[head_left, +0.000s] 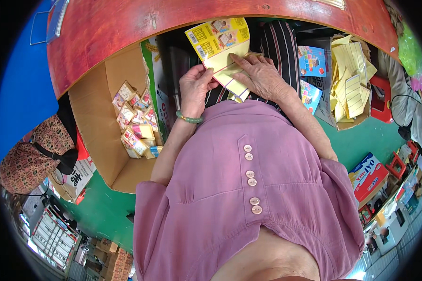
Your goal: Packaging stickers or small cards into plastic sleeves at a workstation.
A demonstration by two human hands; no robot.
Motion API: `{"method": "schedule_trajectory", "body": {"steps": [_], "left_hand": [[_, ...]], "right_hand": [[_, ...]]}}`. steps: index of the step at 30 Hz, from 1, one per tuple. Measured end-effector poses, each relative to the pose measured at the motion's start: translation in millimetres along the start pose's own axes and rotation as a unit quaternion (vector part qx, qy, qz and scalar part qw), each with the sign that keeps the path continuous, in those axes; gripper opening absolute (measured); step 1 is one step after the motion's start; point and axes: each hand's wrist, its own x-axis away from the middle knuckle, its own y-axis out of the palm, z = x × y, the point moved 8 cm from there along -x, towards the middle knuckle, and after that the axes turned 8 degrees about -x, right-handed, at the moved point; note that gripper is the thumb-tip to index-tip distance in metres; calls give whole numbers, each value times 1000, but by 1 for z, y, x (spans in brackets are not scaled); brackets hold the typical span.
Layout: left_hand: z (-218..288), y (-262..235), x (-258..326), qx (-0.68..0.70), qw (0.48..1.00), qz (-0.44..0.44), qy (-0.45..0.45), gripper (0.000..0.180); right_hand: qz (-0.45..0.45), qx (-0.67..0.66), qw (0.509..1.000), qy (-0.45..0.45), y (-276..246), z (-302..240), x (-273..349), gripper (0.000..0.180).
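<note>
A yellow printed paper sheet [222,38] with crease lines lies over my lap, its far part showing pictures and barcodes and its near part pale and plain. My left hand [196,88], with a green bead bracelet [189,118] at the wrist, pinches the sheet's left edge between thumb and fingers. Across the sheet's right side rests my right hand [262,77], its index finger and thumb stretched out over the pale creased part. Some of its other fingers are hidden. Striped black cloth [280,51] shows beneath the sheet and hands.
To my left stands an open cardboard box [122,174] holding several small wrapped packets [137,129]. On the right, another box [349,124] contains yellow folded papers [354,77]. Blue printed packets [312,61] lie beside it. A red tabletop [183,13] curves across the far side.
</note>
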Motion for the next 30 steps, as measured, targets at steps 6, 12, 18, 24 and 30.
{"method": "schedule_trajectory", "body": {"steps": [6, 12, 18, 24, 30], "left_hand": [[15, 10, -10, -88, 994, 7, 59, 20], [19, 15, -19, -115, 991, 12, 68, 19], [15, 5, -29, -130, 990, 4, 57, 17], [19, 2, -28, -134, 988, -14, 78, 15], [18, 8, -8, -168, 982, -56, 66, 14]], "right_hand": [[-37, -14, 999, -6, 5, -4, 8, 52], [-35, -54, 998, -24, 3, -7, 9, 51], [-38, -60, 997, -35, 1, -13, 7, 51], [-18, -136, 990, -35, -10, -11, 2, 36], [118, -268, 956, -30, -21, -20, -19, 31]]}}
